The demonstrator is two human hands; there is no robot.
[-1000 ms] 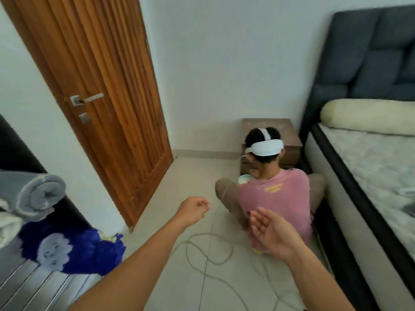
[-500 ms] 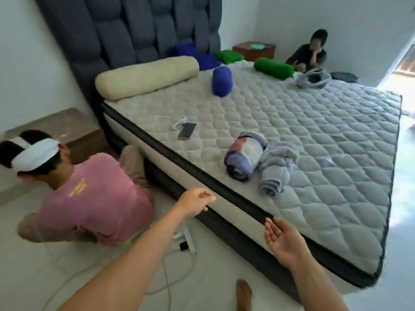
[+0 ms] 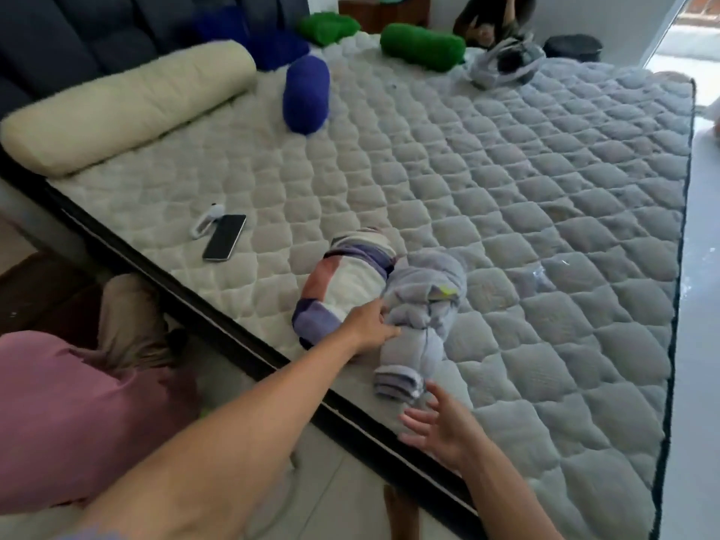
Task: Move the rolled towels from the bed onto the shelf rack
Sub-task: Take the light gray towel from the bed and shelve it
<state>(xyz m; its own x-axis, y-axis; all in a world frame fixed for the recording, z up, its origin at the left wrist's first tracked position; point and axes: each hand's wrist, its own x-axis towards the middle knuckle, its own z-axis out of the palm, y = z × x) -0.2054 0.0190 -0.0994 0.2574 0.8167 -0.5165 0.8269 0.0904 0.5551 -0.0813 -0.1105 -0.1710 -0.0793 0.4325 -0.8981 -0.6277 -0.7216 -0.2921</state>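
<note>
Two rolled towels lie side by side near the front edge of the quilted mattress [image 3: 545, 228]: a striped purple, white and pink towel [image 3: 346, 282] and a grey towel [image 3: 424, 305]. My left hand [image 3: 370, 325] reaches between them, thumb and fingers closed on the grey towel's left side. Just short of that towel's near end, my right hand [image 3: 440, 426] hovers with its fingers spread and nothing in it. Farther back lie a blue rolled towel [image 3: 306, 95] and a green rolled towel [image 3: 422, 46]. The shelf rack is out of view.
A cream bolster [image 3: 124, 107] lies by the dark headboard. A phone [image 3: 225, 237] and a white charger [image 3: 204, 224] rest left of the towels. A person in a pink shirt [image 3: 58, 415] crouches on the floor at the left. Another person [image 3: 491, 21] sits beyond the bed.
My view swung from the door and shelf rack round to the bed. Both hands moved forward onto the mattress, and the left one reached the grey towel.
</note>
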